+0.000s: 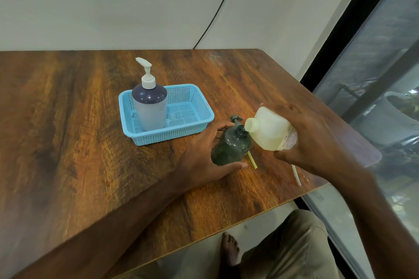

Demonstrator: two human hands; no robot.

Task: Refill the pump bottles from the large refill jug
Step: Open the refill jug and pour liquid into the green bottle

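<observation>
My left hand (204, 156) grips a dark green translucent bottle (231, 146) standing on the wooden table, its neck uncapped. My right hand (313, 142) holds a cream-white refill jug (269, 133) tilted over, its open spout right at the green bottle's mouth. A dark green pump head (235, 119) lies on the table just behind the bottle, and its yellowish dip tube (252, 161) shows in front of the bottle. A pale bottle with a white pump (149, 102) stands upright in the left part of a light blue basket (192, 118).
The wooden table (90, 142) ends at a front edge running diagonally near my knee (290, 244) and bare foot. A white tube (297, 175) lies near the right edge. A glass window panel stands to the right, and a black cable runs down the wall behind.
</observation>
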